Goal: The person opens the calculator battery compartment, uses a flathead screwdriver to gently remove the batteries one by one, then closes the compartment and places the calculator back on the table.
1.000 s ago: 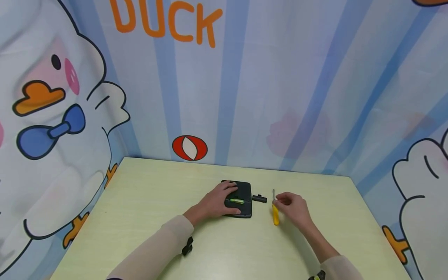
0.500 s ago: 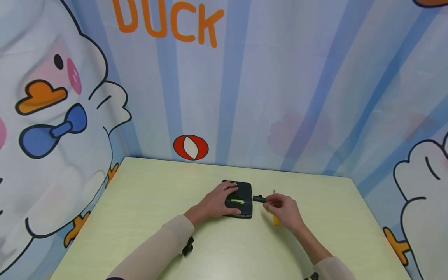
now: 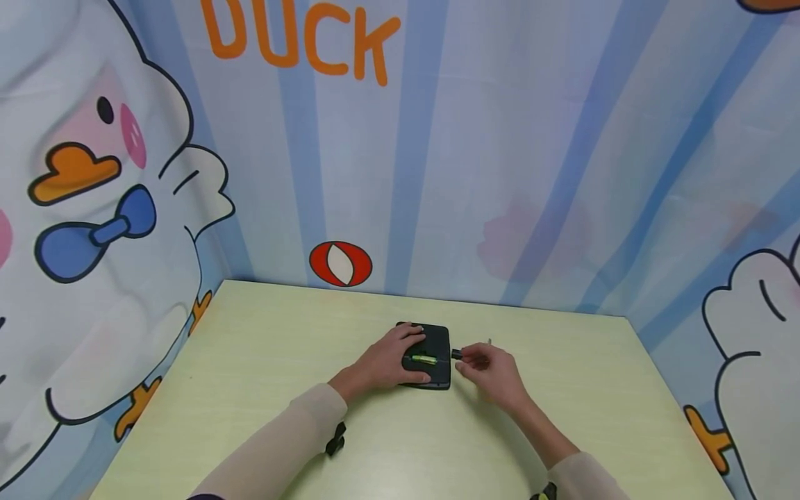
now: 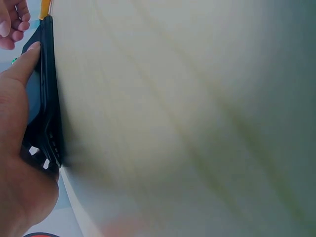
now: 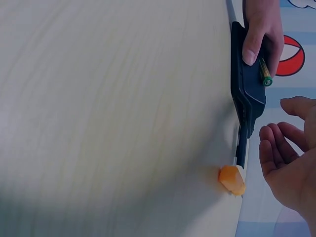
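My left hand [image 3: 386,357] rests on a flat black device [image 3: 439,338], its fingers and thumb spread over the left part of the top. A green battery [image 3: 424,360] shows in the device between finger and thumb. Just right of the device lies a small black battery cover [image 3: 457,354], partly hidden by my right hand [image 3: 496,375]. In the right wrist view the right thumb and fingers stand apart with nothing between them, over the cover [image 5: 242,148]. A screwdriver lies behind that hand; its tip [image 3: 490,341] shows in the head view, its yellow handle [image 5: 231,178] in the right wrist view.
A pale wooden table [image 3: 269,347] carries everything. Its far edge meets a blue and white striped curtain [image 3: 431,173] printed with ducks, which also hangs at both sides.
My right hand has moved left, from the screwdriver to over the battery cover, and now hides most of both. My left hand stays on the device.
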Demonstrator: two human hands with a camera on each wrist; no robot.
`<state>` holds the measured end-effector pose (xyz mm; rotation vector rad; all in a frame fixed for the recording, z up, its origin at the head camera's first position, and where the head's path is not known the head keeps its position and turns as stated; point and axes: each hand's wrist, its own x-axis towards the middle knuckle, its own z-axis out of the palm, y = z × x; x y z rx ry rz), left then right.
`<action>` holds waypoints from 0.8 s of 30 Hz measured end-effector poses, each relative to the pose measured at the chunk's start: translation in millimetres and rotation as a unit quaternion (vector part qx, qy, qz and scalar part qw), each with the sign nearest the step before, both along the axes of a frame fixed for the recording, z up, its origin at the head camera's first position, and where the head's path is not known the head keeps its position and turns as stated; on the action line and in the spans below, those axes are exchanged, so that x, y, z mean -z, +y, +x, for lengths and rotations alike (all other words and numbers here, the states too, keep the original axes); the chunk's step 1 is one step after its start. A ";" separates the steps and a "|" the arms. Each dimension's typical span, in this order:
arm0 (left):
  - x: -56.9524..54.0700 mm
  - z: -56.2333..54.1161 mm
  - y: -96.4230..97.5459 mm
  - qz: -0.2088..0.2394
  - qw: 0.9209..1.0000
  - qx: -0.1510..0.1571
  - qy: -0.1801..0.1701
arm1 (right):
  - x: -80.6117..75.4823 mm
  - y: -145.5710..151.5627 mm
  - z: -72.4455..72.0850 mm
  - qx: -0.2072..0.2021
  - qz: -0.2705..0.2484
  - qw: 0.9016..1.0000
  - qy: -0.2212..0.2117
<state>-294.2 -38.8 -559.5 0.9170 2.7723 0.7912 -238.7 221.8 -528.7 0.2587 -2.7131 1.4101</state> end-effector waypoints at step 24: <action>0.9 -0.9 -0.5 -0.005 1.000 0.007 0.009 | 7.6 -26.5 -3.1 -0.044 0.047 0.995 0.075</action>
